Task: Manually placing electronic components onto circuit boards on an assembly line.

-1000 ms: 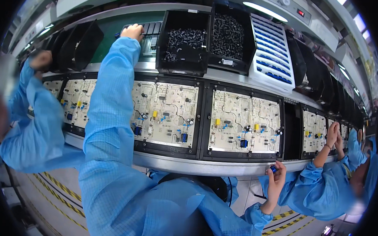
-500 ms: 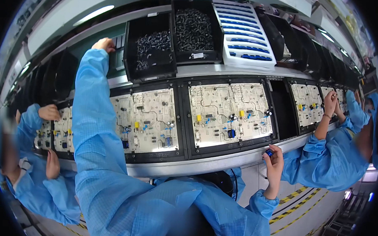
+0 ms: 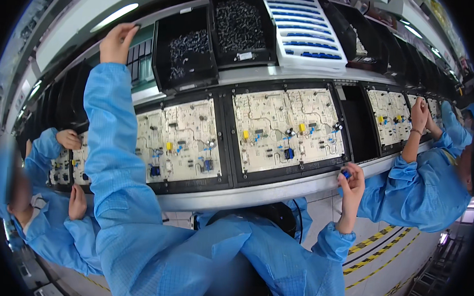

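My left hand (image 3: 116, 43) is raised high at the far left, above the back of the bench beside a black bin of small dark parts (image 3: 187, 56). Its thumb and forefinger are pinched together, with a tiny dark speck at the tips that is too small to name. Near the bench's front edge, my right hand (image 3: 353, 187) holds a small blue block-shaped component (image 3: 345, 174) in its fingers. Between my hands, pale circuit boards sit in black frames; the middle board pair (image 3: 269, 128) carries yellow, blue and black parts, including a blue component (image 3: 289, 153).
Behind the boards stand another black bin of dark parts (image 3: 239, 29) and a white tray with rows of blue parts (image 3: 310, 48). An open black frame slot (image 3: 358, 129) lies right of the middle boards. Co-workers in blue sleeves work at left (image 3: 44, 145) and right (image 3: 405, 176).
My left hand has lifted from the bin area at the back, moving up and left, fingers now pinched. My right hand, still holding the blue component, has shifted slightly up and right.
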Motion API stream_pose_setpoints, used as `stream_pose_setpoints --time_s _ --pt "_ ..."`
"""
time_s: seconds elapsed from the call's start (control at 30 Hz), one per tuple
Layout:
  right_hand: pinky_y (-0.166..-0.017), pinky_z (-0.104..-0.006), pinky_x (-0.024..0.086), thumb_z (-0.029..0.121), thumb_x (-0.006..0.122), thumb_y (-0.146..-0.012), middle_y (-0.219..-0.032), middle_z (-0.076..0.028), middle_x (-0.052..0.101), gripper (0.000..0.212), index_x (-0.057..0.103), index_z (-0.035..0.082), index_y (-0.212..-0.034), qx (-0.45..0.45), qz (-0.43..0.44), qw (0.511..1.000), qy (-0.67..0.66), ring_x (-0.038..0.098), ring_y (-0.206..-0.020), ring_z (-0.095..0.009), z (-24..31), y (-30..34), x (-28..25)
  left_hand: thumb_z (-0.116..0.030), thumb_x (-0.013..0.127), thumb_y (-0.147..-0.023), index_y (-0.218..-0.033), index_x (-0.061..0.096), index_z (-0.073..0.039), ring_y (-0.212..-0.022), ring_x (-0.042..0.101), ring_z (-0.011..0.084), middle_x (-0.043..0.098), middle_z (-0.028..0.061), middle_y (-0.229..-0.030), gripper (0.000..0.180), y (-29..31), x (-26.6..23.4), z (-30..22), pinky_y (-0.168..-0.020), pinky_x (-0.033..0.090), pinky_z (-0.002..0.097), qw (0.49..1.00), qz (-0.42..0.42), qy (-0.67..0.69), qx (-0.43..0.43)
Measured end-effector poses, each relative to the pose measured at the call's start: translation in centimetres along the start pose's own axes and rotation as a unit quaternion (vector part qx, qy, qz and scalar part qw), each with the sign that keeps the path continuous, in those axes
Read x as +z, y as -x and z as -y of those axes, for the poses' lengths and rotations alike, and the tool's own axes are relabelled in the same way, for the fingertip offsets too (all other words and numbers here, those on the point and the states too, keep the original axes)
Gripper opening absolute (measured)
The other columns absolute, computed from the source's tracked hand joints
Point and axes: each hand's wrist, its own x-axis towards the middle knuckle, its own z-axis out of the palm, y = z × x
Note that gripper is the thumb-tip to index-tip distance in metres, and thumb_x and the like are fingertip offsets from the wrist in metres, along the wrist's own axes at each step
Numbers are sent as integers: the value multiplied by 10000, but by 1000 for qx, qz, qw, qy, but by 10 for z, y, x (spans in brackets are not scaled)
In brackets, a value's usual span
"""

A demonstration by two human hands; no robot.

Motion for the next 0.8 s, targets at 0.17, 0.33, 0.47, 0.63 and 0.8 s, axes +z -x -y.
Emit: stream_pose_setpoints --time_s 0.17,0.33,0.47,0.63,0.8 --pt "-718 -176 392 -63 579 -757 -923 -39 536 356 473 18 -1087 -88 -30 995 26 501 -837 -77 -7 -36 18 -148 650 -747 -883 644 -62 -712 587 158 625 67 -787 161 59 32 -141 -652 464 261 956 266 74 98" --pt "-666 -204 408 -15 604 -763 -898 -21 534 245 529 20 -994 -206 -63 929 302 497 -750 -77 13 -42 46 -223 626 -737 -843 640 -105 -784 559 246 588 69 -784 160 118 86 -167 -692 457 337 890 404 -15 213" --pt "-644 -196 400 0 603 -769 -873 -19 525 233 537 21 -991 -234 -81 923 294 489 -730 -71 7 -39 37 -235 613 -755 -868 640 -109 -802 564 237 598 70 -808 171 129 113 -166 -703 457 327 871 472 -13 136" --pt "-599 -185 384 2 620 -750 -835 -16 512 244 547 26 -982 -155 -85 962 206 463 -671 -64 3 -45 31 -210 607 -754 -854 629 -98 -784 581 230 610 67 -819 152 135 127 -155 -694 464 333 865 487 3 122" --pt "-563 -188 380 -3 634 -727 -824 -25 518 252 557 29 -965 -157 -94 965 190 449 -622 -70 -1 -46 29 -198 622 -746 -864 635 -91 -768 593 246 620 81 -814 160 134 129 -155 -674 475 329 866 494 16 70"
